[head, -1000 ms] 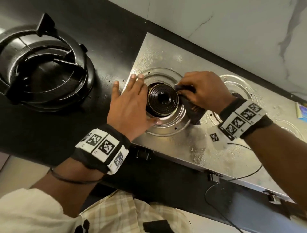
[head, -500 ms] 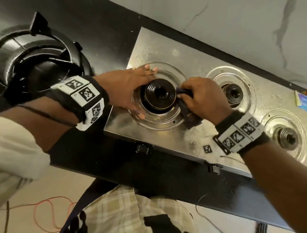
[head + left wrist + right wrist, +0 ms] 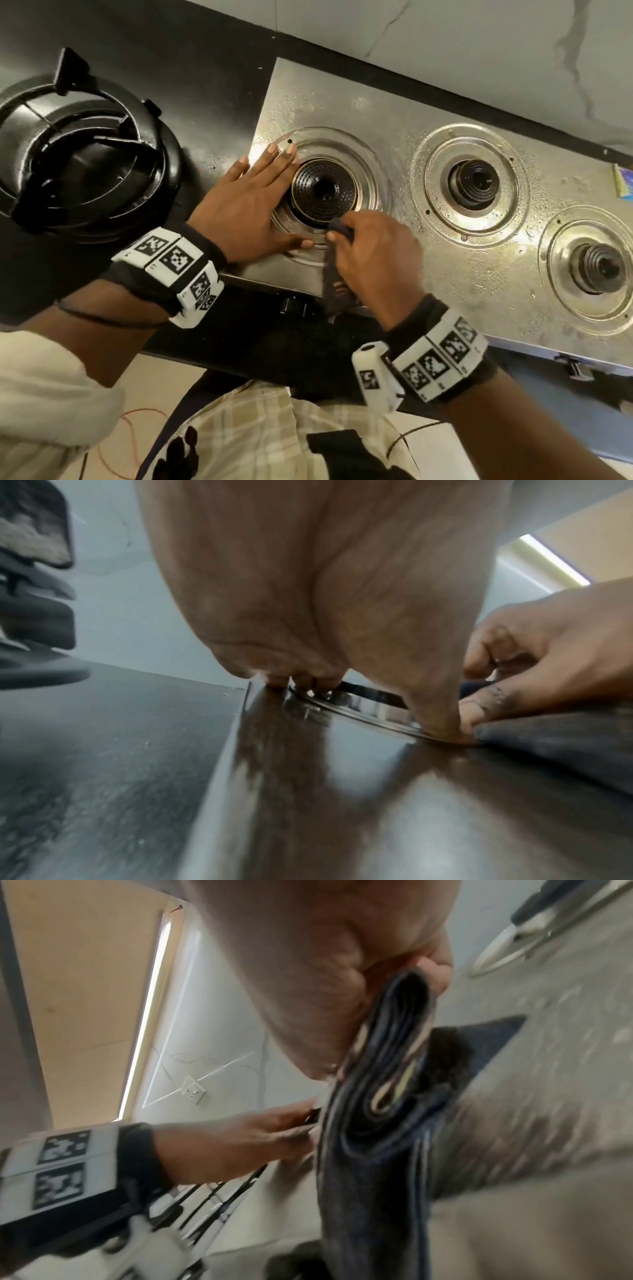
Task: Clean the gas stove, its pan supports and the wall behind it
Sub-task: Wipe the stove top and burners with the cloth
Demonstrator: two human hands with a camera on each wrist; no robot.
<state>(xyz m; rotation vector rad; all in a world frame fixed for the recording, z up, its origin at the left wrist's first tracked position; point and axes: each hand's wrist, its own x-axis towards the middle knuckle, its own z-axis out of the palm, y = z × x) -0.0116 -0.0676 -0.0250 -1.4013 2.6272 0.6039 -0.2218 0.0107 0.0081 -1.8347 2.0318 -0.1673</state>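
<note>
The steel gas stove (image 3: 394,144) lies on the black counter with three bare burners. My left hand (image 3: 246,202) rests flat, fingers straight, on the stove's left end beside the left burner (image 3: 323,193), thumb on the drip ring. My right hand (image 3: 373,250) grips a folded dark cloth (image 3: 337,274) and presses it on the ring at the burner's near side. In the right wrist view the cloth (image 3: 377,1096) hangs rolled from the fingers. The left wrist view shows my left hand (image 3: 342,642) pressed on the steel with the cloth (image 3: 565,750) beside the thumb.
Black pan supports (image 3: 78,164) are stacked on the counter left of the stove. The pale marble wall (image 3: 479,44) runs behind. The middle burner (image 3: 474,181) and right burner (image 3: 599,269) stand uncovered. A small coloured packet (image 3: 623,181) lies at the stove's far right edge.
My right hand has dragged the cloth from the right side of the left burner round to its near side. My left hand stays flat beside the burner; the view shifted.
</note>
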